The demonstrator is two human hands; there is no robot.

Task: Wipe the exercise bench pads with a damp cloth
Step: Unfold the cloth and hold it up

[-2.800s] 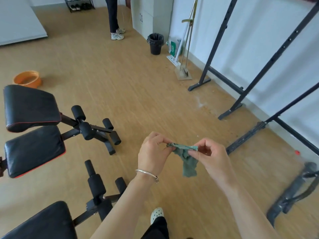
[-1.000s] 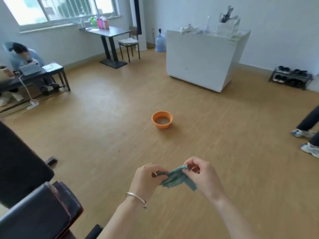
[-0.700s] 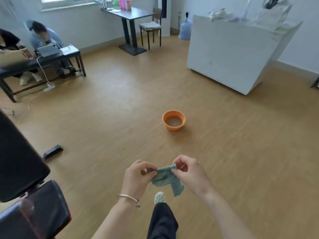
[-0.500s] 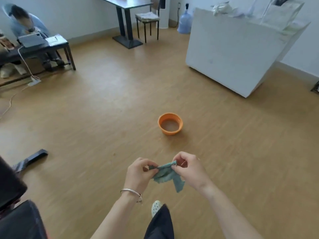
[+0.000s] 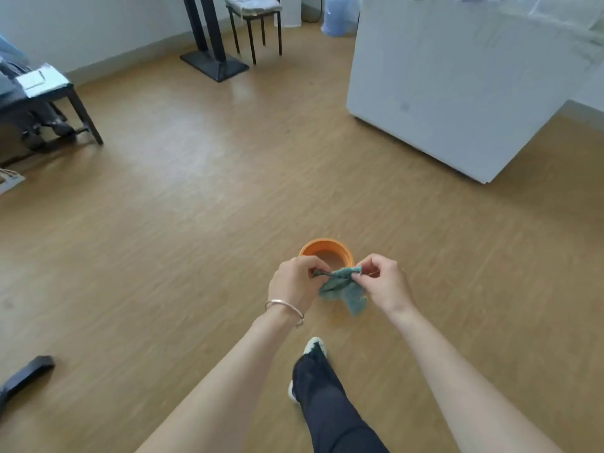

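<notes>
Place: I read this as an open office-like room | wide wood-look floor (image 5: 196, 207) | big white counter (image 5: 457, 93) | dark desk (image 5: 55, 93) at the left edge | chair (image 5: 253, 11) and blue water jug (image 5: 336, 14) by the far wall (image 5: 98, 27)

A: Any writing that can be read?
B: None. The papers (image 5: 41, 80) on the desk (image 5: 83, 116) far up and left of the left hand (image 5: 294, 284) are too blurred.
A: And the white counter (image 5: 457, 93) beyond the right hand (image 5: 387, 284)?
B: A faint grey mark, no legible letters.
</notes>
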